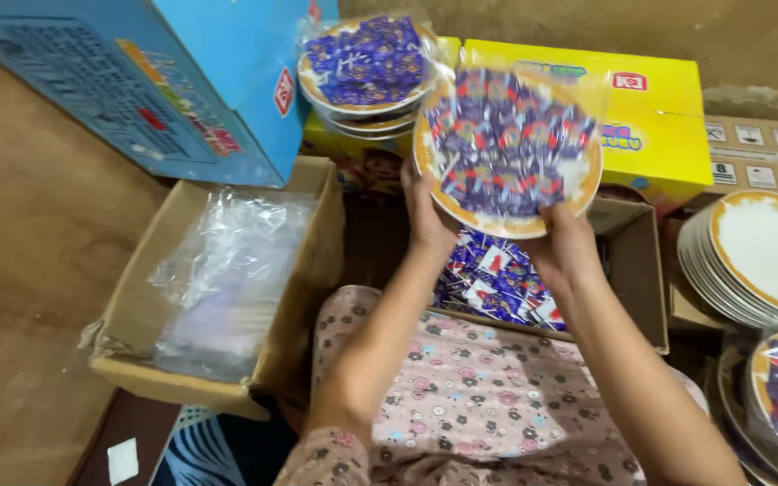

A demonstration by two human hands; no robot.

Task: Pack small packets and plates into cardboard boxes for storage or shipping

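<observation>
At the left, an open cardboard box (pixel 218 279) holds clear plastic bags (pixel 227 261). My left hand (pixel 427 216) clasps the wrapped sweet-filled plate (pixel 508 148) at its lower left rim, my right hand (pixel 565 247) at its lower right. I'd keep it level, above the carton of sweets (pixel 497 279); empty plates (pixel 758 256) stack rightward.
</observation>
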